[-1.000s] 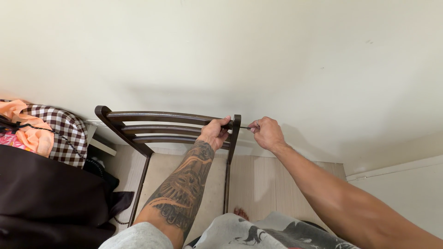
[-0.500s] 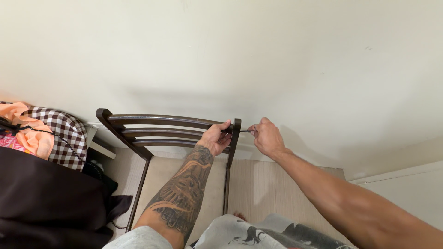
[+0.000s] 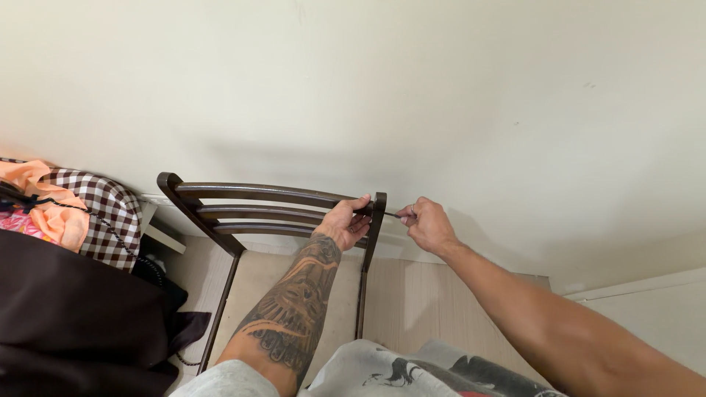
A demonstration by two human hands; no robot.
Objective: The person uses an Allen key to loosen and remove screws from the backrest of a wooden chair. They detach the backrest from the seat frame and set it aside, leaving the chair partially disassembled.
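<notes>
Dark brown slatted wooden chair back (image 3: 257, 209) stood against the cream wall (image 3: 441, 95), above the pale seat. Left hand (image 3: 344, 220) gripped the top slat beside the right post, fingers curled around it. Right hand (image 3: 430, 226) pinched a thin dark metal key (image 3: 392, 215) whose tip met the post's outer side.

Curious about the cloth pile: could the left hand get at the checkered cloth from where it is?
Probably yes. The left hand grips the chair back, and only open slats lie between it and the checkered cloth; it would have to let go first.
</notes>
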